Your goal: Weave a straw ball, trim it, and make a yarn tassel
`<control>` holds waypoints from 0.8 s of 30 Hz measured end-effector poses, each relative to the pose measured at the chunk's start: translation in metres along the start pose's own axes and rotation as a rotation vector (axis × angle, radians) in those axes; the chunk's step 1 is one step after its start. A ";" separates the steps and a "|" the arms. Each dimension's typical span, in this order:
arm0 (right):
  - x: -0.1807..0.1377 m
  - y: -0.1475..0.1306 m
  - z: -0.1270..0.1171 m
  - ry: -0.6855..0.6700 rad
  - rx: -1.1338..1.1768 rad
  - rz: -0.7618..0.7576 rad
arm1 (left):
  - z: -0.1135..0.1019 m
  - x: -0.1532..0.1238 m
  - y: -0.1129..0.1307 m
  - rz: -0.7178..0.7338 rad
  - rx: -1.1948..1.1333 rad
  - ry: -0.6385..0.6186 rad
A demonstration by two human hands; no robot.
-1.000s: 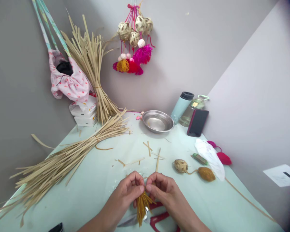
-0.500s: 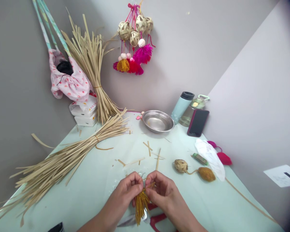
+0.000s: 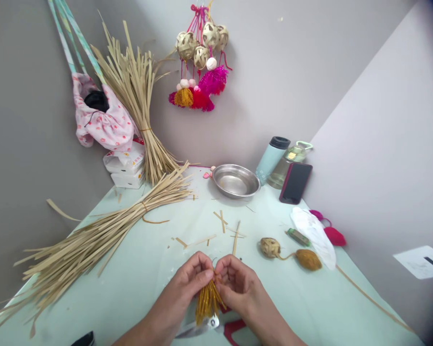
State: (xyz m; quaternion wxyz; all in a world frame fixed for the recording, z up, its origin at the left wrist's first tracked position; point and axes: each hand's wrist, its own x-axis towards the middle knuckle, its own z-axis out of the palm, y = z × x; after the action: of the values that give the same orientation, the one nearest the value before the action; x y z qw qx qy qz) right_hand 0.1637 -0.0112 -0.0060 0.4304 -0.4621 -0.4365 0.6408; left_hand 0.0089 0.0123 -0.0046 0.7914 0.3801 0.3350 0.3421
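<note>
A golden-yellow yarn tassel (image 3: 207,303) hangs between my hands at the near middle of the table, its strands spread downward. My left hand (image 3: 189,283) pinches the top of the tassel between thumb and fingers. From the other side, my right hand (image 3: 238,284) is closed at the same spot, thumb and fingertips pressed on the tassel's top. The fingertips of both hands nearly meet, and the knot there is mostly hidden. Under the tassel lies a pair of scissors with red handles (image 3: 235,330), partly covered by my right hand.
Bundled straw strips (image 3: 104,226) lie at left; another bundle (image 3: 144,120) leans on the wall. A steel bowl (image 3: 236,181), a blue tumbler (image 3: 273,158) and a phone (image 3: 296,183) stand behind. At right are a small woven ball (image 3: 270,247) and a brown yarn bundle (image 3: 309,259).
The tassel's strands have fanned out wider and shifted slightly left. My hands have moved a little, the right one slightly left, and both still pinch at the tassel's top.
</note>
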 end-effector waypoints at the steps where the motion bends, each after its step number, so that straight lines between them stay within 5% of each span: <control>1: 0.000 0.000 0.000 0.004 -0.005 -0.004 | 0.001 -0.001 0.001 -0.010 -0.027 -0.002; 7: 0.000 -0.003 0.001 0.019 -0.027 0.069 | -0.002 0.001 -0.004 0.070 0.088 0.027; 11: -0.002 -0.008 0.001 -0.015 0.165 0.134 | -0.007 0.004 -0.014 0.115 0.171 -0.014; 18: -0.005 -0.014 -0.013 -0.290 0.362 0.287 | -0.005 0.002 -0.009 0.138 0.289 0.016; 24: -0.002 -0.008 -0.013 -0.120 0.417 0.105 | -0.007 0.001 -0.009 0.127 0.224 0.007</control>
State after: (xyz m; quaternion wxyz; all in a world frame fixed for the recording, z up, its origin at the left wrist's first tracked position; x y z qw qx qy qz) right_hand 0.1776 -0.0090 -0.0001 0.4560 -0.3463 -0.2946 0.7651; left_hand 0.0070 0.0119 -0.0153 0.7197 0.4852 0.3491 0.3531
